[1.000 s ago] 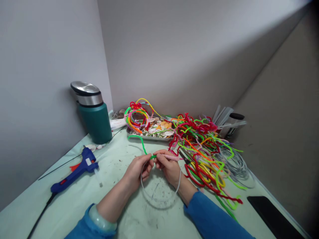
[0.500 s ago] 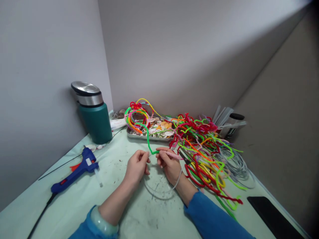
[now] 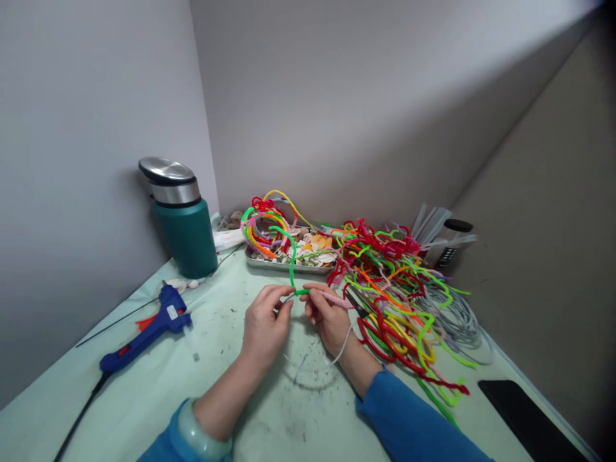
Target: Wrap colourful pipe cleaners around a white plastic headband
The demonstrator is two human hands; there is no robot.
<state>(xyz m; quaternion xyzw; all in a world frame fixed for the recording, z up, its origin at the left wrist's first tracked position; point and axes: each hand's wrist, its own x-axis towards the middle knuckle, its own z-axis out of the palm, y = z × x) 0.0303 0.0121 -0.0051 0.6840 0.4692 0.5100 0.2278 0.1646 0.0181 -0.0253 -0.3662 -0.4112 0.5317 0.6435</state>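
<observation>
My left hand (image 3: 266, 323) and my right hand (image 3: 327, 314) meet at the middle of the pale green table (image 3: 144, 398). Both pinch a thin white wire hoop (image 3: 337, 350) that curves down under my wrists. A green pipe cleaner (image 3: 291, 260) is wound onto the hoop between my fingertips and its free end arcs up and away. Beyond my right fingers a short pink wrapped stretch (image 3: 334, 299) of the hoop sticks out to the right.
A tangle of coloured pipe cleaners (image 3: 392, 282) lies to the right, over grey wire coils (image 3: 457, 317). A metal tray (image 3: 289, 256) with wrapped hoops stands behind, a teal flask (image 3: 183, 221) far left, a blue glue gun (image 3: 144, 333) near left, a black phone (image 3: 524, 420) at bottom right.
The green pipe cleaner's free end has swung from lying low on the left to arcing upward. My left hand has slid slightly along the hoop, and the hoop has tilted flatter.
</observation>
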